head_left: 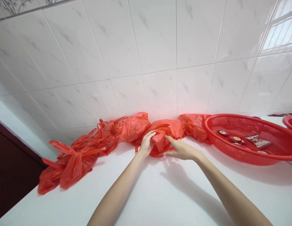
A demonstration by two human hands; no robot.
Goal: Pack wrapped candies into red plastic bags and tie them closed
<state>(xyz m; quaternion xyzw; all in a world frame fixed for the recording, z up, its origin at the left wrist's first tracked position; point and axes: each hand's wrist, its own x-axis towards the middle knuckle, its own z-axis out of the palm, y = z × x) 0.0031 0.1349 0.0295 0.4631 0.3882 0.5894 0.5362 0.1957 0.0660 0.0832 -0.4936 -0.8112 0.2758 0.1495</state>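
A crumpled red plastic bag (173, 127) rests against the tiled wall in the middle of the table, its gathered opening turned toward me. At the bag's left side, my left hand (147, 145) is closed on the thin plastic, fingers bent at the opening. My right hand (182, 149) is on the other side, its thumb and fingers apart, with the upper fingertips at the bag's edge. What lies inside the bag is hidden. Another red bag (136, 125) sits just left of it, and one more red bag (195, 125) stands to the right.
Several tied red bags (75, 163) lie in a row toward the table's left end. A red perforated basket (240, 153) with a few small packets (257, 142) stands on the right, and a second red basket (289, 121) shows at the right edge. White tiles (157, 37) rise behind the white table (150, 194).
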